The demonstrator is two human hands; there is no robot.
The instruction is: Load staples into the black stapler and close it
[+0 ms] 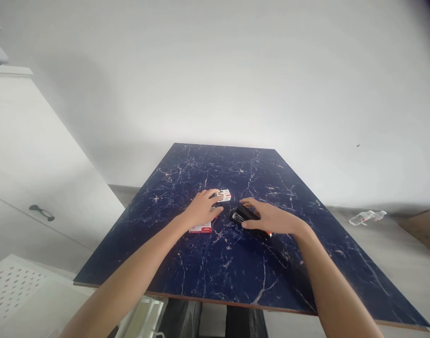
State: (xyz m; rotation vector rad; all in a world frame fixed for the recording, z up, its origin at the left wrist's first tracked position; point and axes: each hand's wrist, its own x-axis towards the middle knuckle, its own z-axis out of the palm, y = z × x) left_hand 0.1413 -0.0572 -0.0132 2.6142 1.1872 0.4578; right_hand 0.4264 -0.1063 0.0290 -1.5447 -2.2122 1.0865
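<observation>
My right hand [269, 218] lies over a black stapler [243, 216] near the middle of the dark blue marbled table [243, 267], fingers wrapped on it. My left hand [201, 209] rests palm down on the table, its fingertips touching a small white and red box [224, 195]. A second white and red box [200, 228] lies partly under the heel of my left hand. Both forearms reach in from the near edge.
A white cabinet with a dark handle [41, 212] stands to the left. A white perforated surface [10, 286] sits at the lower left. On the floor to the right lie a clear plastic bottle [367, 217] and brown cardboard [424, 227].
</observation>
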